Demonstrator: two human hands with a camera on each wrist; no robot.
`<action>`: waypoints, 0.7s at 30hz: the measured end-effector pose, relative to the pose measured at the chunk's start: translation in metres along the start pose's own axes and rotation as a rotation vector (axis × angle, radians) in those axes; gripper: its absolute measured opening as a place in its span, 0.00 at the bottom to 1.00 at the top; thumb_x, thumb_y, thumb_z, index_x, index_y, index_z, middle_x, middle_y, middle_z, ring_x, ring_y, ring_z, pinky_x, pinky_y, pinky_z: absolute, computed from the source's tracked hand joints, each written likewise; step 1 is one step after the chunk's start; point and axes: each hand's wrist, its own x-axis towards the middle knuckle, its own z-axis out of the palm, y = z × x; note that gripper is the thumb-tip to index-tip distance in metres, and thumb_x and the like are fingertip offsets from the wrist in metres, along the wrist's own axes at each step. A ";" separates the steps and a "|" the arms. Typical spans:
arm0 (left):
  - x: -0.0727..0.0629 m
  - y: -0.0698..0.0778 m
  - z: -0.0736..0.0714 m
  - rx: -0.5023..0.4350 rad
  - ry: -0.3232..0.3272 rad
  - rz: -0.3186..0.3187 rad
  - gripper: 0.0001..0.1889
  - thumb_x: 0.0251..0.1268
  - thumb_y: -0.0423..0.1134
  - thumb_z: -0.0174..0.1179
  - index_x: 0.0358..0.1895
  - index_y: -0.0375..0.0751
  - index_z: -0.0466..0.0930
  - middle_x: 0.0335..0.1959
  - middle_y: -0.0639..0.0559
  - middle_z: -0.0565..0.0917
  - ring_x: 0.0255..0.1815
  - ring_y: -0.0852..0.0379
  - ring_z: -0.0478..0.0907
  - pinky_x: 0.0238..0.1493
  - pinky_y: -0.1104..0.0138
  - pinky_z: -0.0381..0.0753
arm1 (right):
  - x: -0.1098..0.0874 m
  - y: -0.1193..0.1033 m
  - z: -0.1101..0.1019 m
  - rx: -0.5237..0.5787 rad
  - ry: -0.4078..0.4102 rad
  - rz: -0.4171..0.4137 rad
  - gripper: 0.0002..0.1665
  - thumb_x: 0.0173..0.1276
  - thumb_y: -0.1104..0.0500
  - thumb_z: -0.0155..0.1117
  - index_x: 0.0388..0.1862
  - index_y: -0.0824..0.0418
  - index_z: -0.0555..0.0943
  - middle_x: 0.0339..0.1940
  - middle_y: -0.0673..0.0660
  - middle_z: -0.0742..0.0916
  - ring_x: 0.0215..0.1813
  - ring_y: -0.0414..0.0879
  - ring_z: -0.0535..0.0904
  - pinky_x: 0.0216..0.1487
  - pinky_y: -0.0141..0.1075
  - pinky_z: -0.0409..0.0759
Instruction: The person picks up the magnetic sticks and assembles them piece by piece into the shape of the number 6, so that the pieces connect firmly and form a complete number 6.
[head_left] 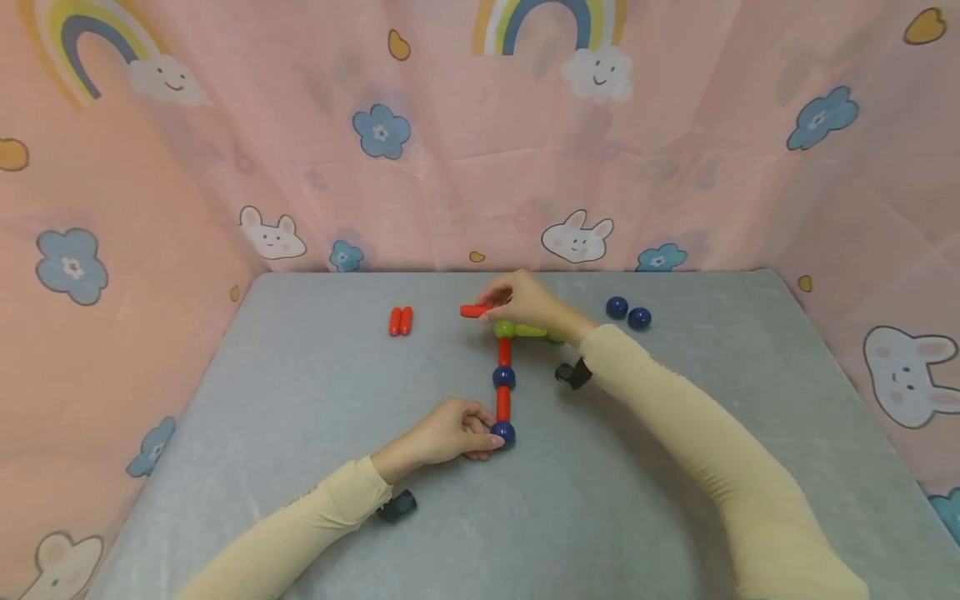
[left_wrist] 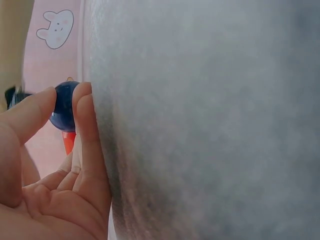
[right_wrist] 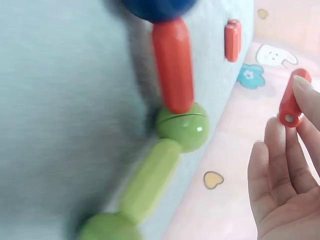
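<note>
A chain of magnetic balls and rods lies on the table. Its near end is a blue ball (head_left: 502, 434), which my left hand (head_left: 457, 432) pinches between thumb and fingers. From there a red rod (head_left: 503, 405), a second blue ball (head_left: 504, 377) and another red rod (head_left: 505, 352) lead to a green ball (head_left: 505, 330). A light green rod (right_wrist: 150, 181) runs rightward from that ball to a second green ball (right_wrist: 111, 229). Above the corner, my right hand (head_left: 525, 302) holds a loose red rod (right_wrist: 292, 100) by thumb and fingertips, its metal end showing.
Two red rods (head_left: 401, 321) lie side by side at the back left of the grey table (head_left: 315, 400). Two blue balls (head_left: 628, 312) sit at the back right. A pink patterned cloth (head_left: 450, 183) hangs behind the table. Dark wrist cameras (head_left: 397, 506) are on both arms.
</note>
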 end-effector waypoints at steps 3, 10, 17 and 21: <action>0.000 -0.001 0.000 0.004 0.004 -0.005 0.14 0.63 0.39 0.68 0.45 0.32 0.82 0.25 0.48 0.86 0.26 0.63 0.83 0.32 0.69 0.85 | -0.018 0.009 -0.004 0.036 0.024 0.026 0.16 0.58 0.55 0.77 0.45 0.57 0.88 0.41 0.56 0.90 0.40 0.47 0.80 0.43 0.34 0.78; 0.001 -0.001 0.001 0.006 0.014 -0.001 0.14 0.63 0.38 0.68 0.45 0.32 0.81 0.25 0.49 0.86 0.26 0.63 0.83 0.31 0.68 0.85 | -0.059 0.025 -0.007 0.028 0.068 0.069 0.16 0.57 0.57 0.78 0.45 0.57 0.88 0.42 0.57 0.90 0.41 0.47 0.79 0.43 0.33 0.78; 0.000 0.000 0.001 0.000 0.010 -0.009 0.14 0.63 0.38 0.68 0.45 0.31 0.81 0.27 0.45 0.87 0.26 0.63 0.83 0.32 0.68 0.86 | -0.085 0.043 0.000 0.006 0.082 0.116 0.14 0.56 0.55 0.78 0.43 0.53 0.89 0.39 0.54 0.88 0.39 0.47 0.77 0.41 0.34 0.76; 0.000 0.000 0.001 0.001 0.009 -0.017 0.14 0.63 0.39 0.68 0.45 0.32 0.81 0.27 0.46 0.87 0.27 0.63 0.83 0.32 0.68 0.86 | -0.091 0.050 0.002 0.006 0.077 0.137 0.14 0.55 0.54 0.79 0.41 0.53 0.89 0.39 0.54 0.86 0.38 0.46 0.76 0.38 0.33 0.75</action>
